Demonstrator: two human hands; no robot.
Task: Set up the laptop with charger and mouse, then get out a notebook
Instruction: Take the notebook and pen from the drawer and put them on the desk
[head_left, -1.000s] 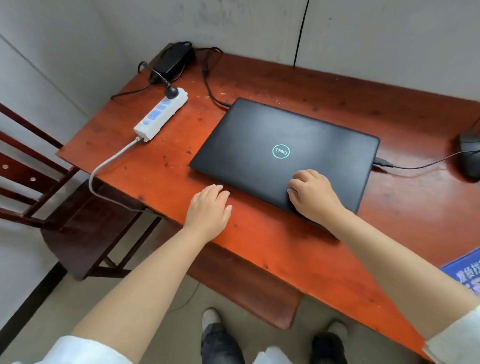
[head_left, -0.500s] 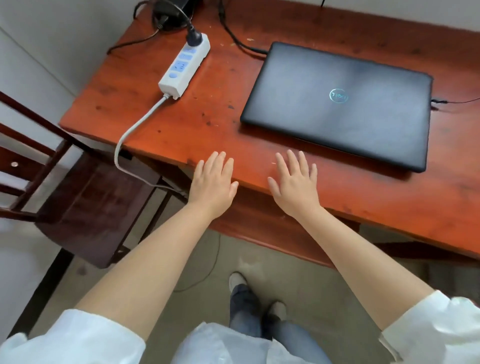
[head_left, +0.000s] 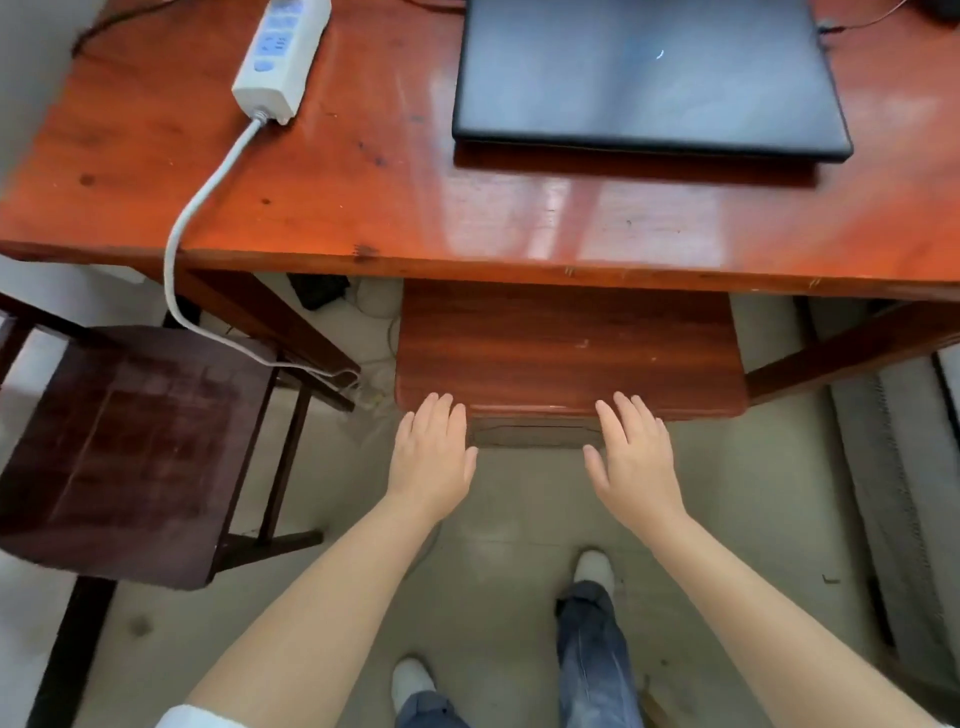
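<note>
A black laptop (head_left: 649, 73) lies shut on the red-brown wooden desk (head_left: 395, 208), top right of the view. A thin mouse cable (head_left: 852, 23) leaves its right side; the mouse is almost out of frame. A white power strip (head_left: 280, 52) lies on the desk's left part, its grey cord (head_left: 208, 182) dropping over the front edge. Below the desk top a wooden drawer unit (head_left: 566, 348) juts out. My left hand (head_left: 431, 460) and my right hand (head_left: 631, 460) are open, palms down, fingertips at the unit's near lower edge. No notebook is visible.
A dark wooden chair (head_left: 119, 447) stands at the left beside the desk. My feet in white shoes (head_left: 592, 569) stand on the concrete floor under my arms. Cables lie on the floor under the desk (head_left: 369, 332).
Both hands have left the laptop and desk top and dropped down to the front of the drawer unit. The view has tilted downward, so the laptop and power strip moved up in frame.
</note>
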